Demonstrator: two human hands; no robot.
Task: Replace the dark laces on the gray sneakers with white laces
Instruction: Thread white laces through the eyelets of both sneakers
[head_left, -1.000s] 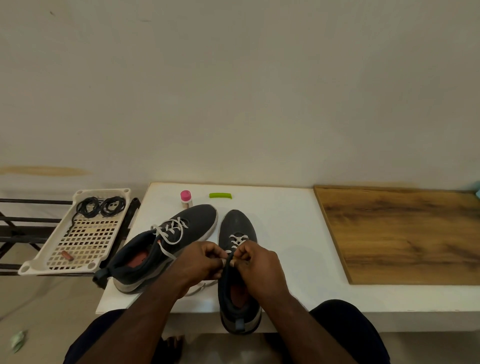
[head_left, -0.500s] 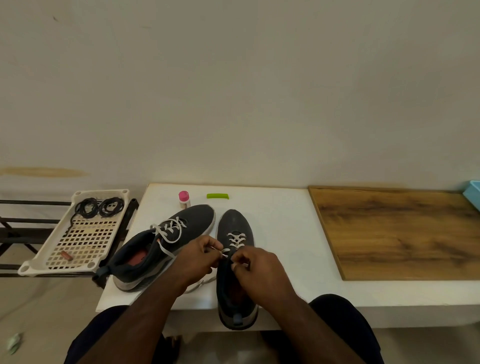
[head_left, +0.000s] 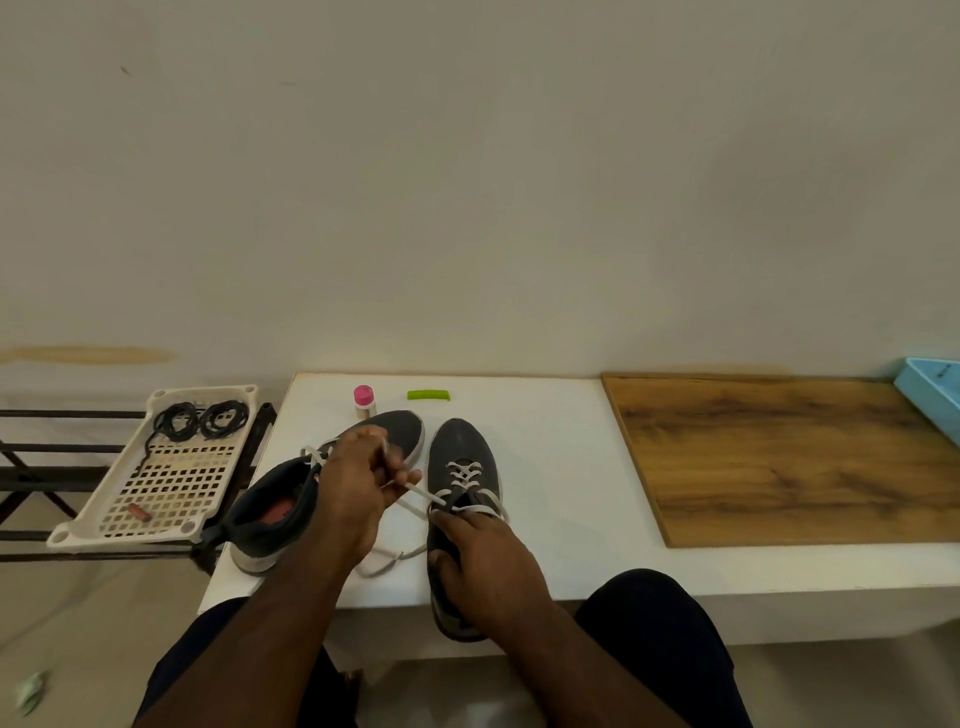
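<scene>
Two gray sneakers stand on the white table (head_left: 550, 441). The right sneaker (head_left: 462, 452) points away from me and carries a white lace (head_left: 465, 475) crossed over its front eyelets. My left hand (head_left: 358, 488) pinches one end of that lace and holds it taut, up and to the left of the shoe. My right hand (head_left: 488, 561) grips the right sneaker's opening near the tongue. The left sneaker (head_left: 275, 514) lies angled behind my left hand, also with a white lace. Two coiled dark laces (head_left: 202, 421) lie in the white basket (head_left: 98, 512).
A small pink-capped bottle (head_left: 364, 400) and a green clip (head_left: 428, 395) sit at the table's far edge. A wooden board (head_left: 789, 457) covers the table's right part, with a blue tray (head_left: 930, 389) at its far right. The basket rests on a dark metal rack (head_left: 31, 478).
My left hand has lifted up and left, drawing the white lace taut out of the right sneaker. My right hand slid back to hold the shoe's opening.
</scene>
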